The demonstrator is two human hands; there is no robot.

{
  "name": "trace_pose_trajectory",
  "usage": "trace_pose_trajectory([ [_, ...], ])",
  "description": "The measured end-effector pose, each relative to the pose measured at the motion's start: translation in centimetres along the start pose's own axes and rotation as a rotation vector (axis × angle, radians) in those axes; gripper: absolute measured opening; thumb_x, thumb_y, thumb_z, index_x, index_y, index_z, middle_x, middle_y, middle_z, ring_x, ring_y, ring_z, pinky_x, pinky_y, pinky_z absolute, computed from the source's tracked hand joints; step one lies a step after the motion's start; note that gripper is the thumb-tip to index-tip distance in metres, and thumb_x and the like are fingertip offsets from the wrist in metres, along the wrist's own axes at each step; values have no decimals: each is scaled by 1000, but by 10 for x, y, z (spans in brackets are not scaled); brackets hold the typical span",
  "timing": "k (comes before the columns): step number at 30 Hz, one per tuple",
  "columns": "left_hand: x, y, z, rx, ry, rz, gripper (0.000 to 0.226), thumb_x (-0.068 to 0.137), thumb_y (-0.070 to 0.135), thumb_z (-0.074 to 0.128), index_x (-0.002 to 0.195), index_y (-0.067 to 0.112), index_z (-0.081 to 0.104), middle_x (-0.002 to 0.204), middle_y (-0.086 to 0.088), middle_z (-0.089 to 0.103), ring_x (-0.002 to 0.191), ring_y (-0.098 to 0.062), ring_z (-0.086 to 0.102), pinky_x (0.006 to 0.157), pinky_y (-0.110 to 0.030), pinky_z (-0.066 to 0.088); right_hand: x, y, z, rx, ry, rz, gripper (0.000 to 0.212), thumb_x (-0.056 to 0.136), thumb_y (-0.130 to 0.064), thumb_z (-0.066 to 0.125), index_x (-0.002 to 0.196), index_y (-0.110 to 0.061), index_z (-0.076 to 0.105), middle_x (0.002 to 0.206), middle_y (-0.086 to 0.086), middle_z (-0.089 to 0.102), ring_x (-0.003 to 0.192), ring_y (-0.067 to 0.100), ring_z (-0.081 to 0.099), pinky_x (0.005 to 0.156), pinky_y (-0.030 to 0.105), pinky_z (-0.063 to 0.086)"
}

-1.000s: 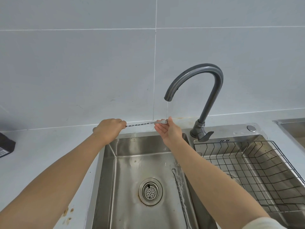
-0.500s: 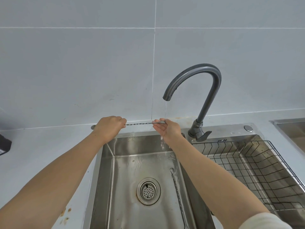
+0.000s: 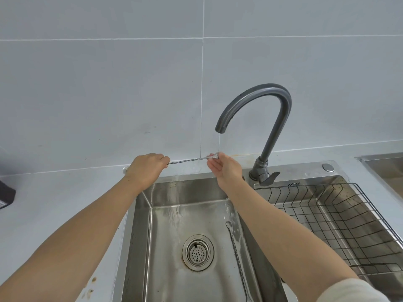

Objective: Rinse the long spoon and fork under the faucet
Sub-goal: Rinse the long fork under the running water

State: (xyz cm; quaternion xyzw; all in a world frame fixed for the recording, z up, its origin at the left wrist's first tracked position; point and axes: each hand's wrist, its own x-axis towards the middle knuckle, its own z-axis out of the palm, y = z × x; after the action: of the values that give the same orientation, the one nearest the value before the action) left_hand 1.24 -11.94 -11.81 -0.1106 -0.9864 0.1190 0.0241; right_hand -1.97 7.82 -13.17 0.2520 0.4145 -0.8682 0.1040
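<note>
A steel sink (image 3: pixel 141 236) was sunk in the pale counter (image 3: pixel 54 203) below a tiled wall, with a black wire basket (image 3: pixel 340 214) in its right basin. A grey gooseneck faucet (image 3: pixel 277 118) arched over the left basin, dropping a thin stream of water (image 3: pixel 218 142). The left hand (image 3: pixel 146 168) was fisted around one end of a long twisted utensil (image 3: pixel 185 160), held level above the sink's back edge. The right hand (image 3: pixel 224 168) pinched the other end in its fingertips beneath the stream; spoon or fork could not be told. A second long utensil (image 3: pixel 236 253) lay in the left basin, right of the drain (image 3: pixel 198 252).
</note>
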Motion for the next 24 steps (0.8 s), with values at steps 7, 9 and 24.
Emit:
trace_pose_trajectory([
  [7, 5, 7, -5, 36, -17, 11, 17, 99, 14, 36, 107, 9, 50, 106, -7, 60, 92, -24, 53, 64, -29, 31, -3, 1, 2, -2, -17, 52, 36, 100, -25, 36, 77, -3, 52, 77, 15, 62, 68, 23, 63, 67, 31, 56],
  [9, 5, 9, -6, 25, -12, 13, 20, 100, 14, 34, 108, 7, 51, 107, -8, 60, 98, -25, 55, 64, -30, 30, -1, 1, 1, -27, -28, -1, 26, 98, -15, 44, 77, -4, 53, 76, 13, 62, 67, 21, 63, 62, 25, 57],
  [24, 12, 19, -15, 18, 2, 52, 20, 99, 10, 35, 111, 8, 50, 110, -8, 59, 100, -26, 54, 64, -30, 29, -11, 10, 13, 13, -16, -7, 40, 101, -28, 34, 77, -3, 53, 74, 14, 63, 68, 23, 64, 67, 29, 56],
])
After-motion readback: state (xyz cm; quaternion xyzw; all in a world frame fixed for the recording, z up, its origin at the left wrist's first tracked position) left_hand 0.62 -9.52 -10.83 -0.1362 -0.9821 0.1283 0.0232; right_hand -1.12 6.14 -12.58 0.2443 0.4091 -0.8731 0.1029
